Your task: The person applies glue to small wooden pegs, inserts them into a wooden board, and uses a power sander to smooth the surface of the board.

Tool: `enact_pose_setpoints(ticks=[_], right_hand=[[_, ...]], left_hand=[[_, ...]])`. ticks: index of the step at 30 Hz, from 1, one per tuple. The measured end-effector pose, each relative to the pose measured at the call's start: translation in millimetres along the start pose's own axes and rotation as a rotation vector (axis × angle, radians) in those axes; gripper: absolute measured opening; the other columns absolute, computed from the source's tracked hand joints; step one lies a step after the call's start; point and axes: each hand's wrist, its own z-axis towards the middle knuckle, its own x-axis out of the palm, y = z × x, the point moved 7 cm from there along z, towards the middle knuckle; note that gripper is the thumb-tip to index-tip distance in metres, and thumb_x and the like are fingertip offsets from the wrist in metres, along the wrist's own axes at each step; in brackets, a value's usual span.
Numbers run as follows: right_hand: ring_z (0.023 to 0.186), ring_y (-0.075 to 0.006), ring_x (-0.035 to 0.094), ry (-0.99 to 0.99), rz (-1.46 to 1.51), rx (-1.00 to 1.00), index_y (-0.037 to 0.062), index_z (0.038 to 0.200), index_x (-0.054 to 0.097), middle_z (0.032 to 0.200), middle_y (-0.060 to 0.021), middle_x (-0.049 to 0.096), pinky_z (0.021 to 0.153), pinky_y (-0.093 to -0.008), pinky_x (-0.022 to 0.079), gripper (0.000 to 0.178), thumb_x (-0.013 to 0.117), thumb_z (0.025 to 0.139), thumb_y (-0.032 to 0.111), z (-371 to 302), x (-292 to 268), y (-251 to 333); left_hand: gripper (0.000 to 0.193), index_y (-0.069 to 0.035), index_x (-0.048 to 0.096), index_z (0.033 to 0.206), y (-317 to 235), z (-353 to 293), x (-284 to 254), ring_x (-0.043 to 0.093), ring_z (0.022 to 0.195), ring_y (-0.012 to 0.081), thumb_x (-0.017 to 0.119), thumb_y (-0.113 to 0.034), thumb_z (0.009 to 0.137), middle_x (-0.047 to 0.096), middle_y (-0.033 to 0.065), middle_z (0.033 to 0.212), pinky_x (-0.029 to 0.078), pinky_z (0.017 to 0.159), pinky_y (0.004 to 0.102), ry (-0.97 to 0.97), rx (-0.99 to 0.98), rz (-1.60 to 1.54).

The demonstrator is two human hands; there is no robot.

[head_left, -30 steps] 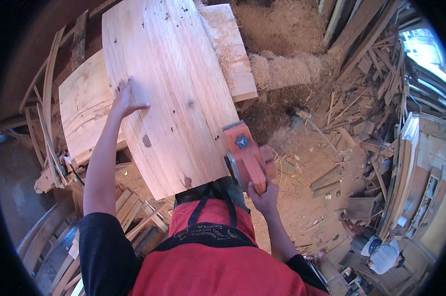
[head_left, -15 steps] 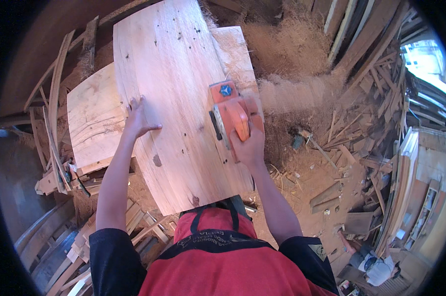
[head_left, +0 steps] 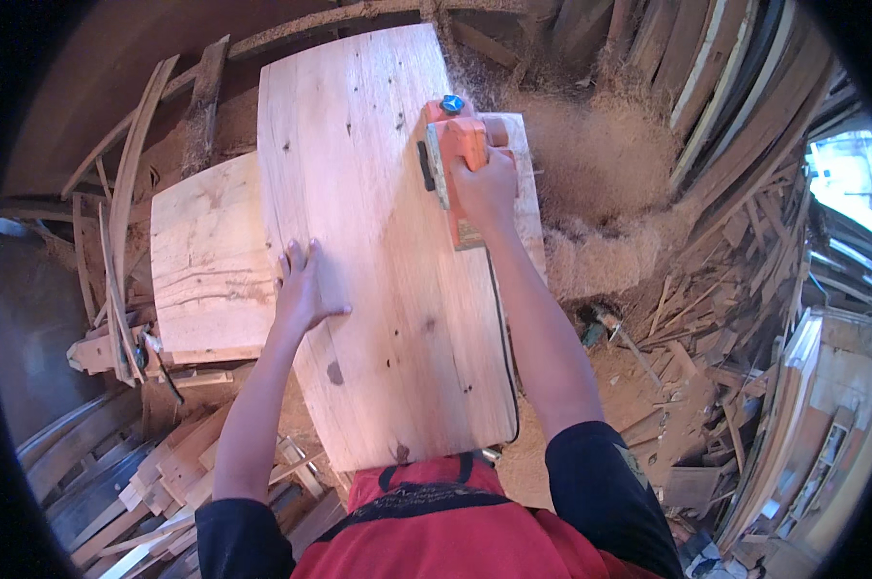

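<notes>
A wide pale wooden board (head_left: 387, 318) with small dark knots lies lengthwise before me, its near end close to my body. My right hand (head_left: 489, 188) is wrapped round the handle of an orange electric planer (head_left: 466, 145) with a blue star-shaped knob. The planer sits at the board's right edge, toward the far end. Wood dust blurs the air to its right. With fingers spread, my left hand (head_left: 304, 289) rests flat on the board's left edge. A black cord (head_left: 503, 318) runs from the planer along the right edge.
Beneath the board, a second plank (head_left: 209, 256) lies crosswise. Shavings (head_left: 595, 164) heap up at the far right. Scrap wood (head_left: 735, 280) piles on the right, with offcuts (head_left: 180, 463) at the lower left. Long boards (head_left: 720, 87) lean at the far right.
My right hand has pushed the planer away from me along the board's right edge. My left hand stays flat on the board. The whole view has shifted slightly.
</notes>
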Motion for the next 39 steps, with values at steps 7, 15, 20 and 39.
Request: enact_pose_setpoints(ticks=[7, 15, 20, 39], right_hand=[[0.077, -0.0380, 0.073, -0.005, -0.055, -0.050, -0.0036, 0.084, 0.073, 0.079, -0.0251, 0.071, 0.071, -0.0453, 0.054, 0.035, 0.070, 0.080, 0.031, 114, 65, 11], [0.095, -0.0416, 0.072, -0.054, -0.203, -0.009, -0.0103, 0.085, 0.073, 0.091, -0.0329, 0.071, 0.083, -0.0457, 0.059, 0.064, 0.068, 0.077, 0.053, 217, 116, 28], [0.106, -0.0358, 0.071, 0.003, -0.206, 0.076, 0.0046, 0.109, 0.072, 0.107, -0.0223, 0.074, 0.091, -0.0425, 0.055, 0.054, 0.075, 0.075, 0.047, 261, 150, 37], [0.086, -0.0252, 0.069, 0.169, -0.095, -0.095, -0.0018, 0.119, 0.063, 0.095, -0.0154, 0.072, 0.077, -0.0390, 0.054, 0.045, 0.077, 0.083, 0.021, -176, -92, -46]], left_hand=[[0.141, -0.016, 0.014, 0.162, -6, -3, -7, 0.010, 0.152, 0.0497, 0.099, -0.040, 0.052, 0.007, 0.0253, 0.167, 0.026, 0.115, 0.0685, 0.016, -0.041, -0.024], [0.140, -0.016, 0.016, 0.162, -11, -3, -17, 0.008, 0.153, 0.0494, 0.098, -0.035, 0.050, 0.005, 0.0265, 0.166, 0.025, 0.114, 0.0703, 0.002, -0.042, -0.116], [0.138, -0.016, 0.016, 0.162, -8, -4, -17, 0.008, 0.152, 0.0497, 0.098, -0.034, 0.052, 0.005, 0.0269, 0.166, 0.025, 0.114, 0.0702, 0.015, -0.062, -0.113], [0.140, -0.015, 0.018, 0.161, 11, 9, 14, 0.017, 0.149, 0.0544, 0.097, -0.049, 0.051, 0.014, 0.0299, 0.164, 0.034, 0.112, 0.0676, -0.086, 0.081, 0.055]])
